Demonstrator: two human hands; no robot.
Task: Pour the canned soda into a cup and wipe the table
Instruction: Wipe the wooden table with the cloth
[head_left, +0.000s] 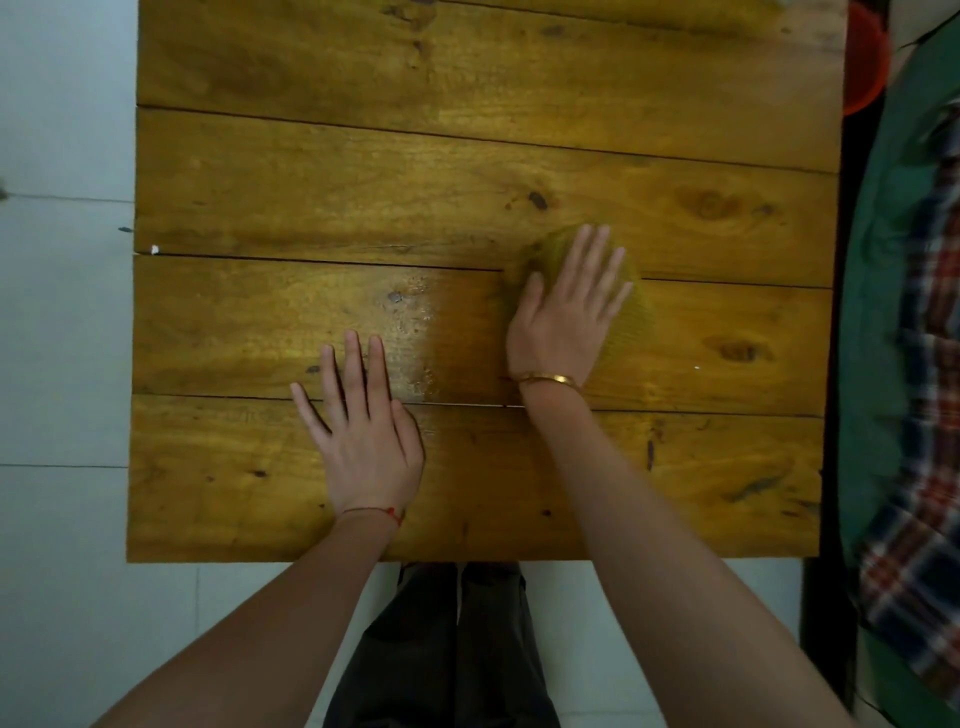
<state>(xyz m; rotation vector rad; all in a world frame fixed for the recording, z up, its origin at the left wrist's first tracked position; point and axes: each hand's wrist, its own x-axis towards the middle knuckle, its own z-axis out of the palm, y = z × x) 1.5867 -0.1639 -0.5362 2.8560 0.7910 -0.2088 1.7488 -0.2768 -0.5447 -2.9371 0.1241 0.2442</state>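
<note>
A wooden plank table fills the view. My right hand lies flat with straight, spread fingers on a yellow-green cloth at the table's middle right, pressing it onto the wood. A wet, shiny patch shows on the plank just left of the cloth. My left hand rests flat on the table near the front edge, fingers straight and holding nothing. No can or cup is in view.
White tiled floor lies left of the table and beyond its front edge. A green item with plaid cloth sits along the right side, and a red-orange object at the top right. My legs stand below the table's front edge.
</note>
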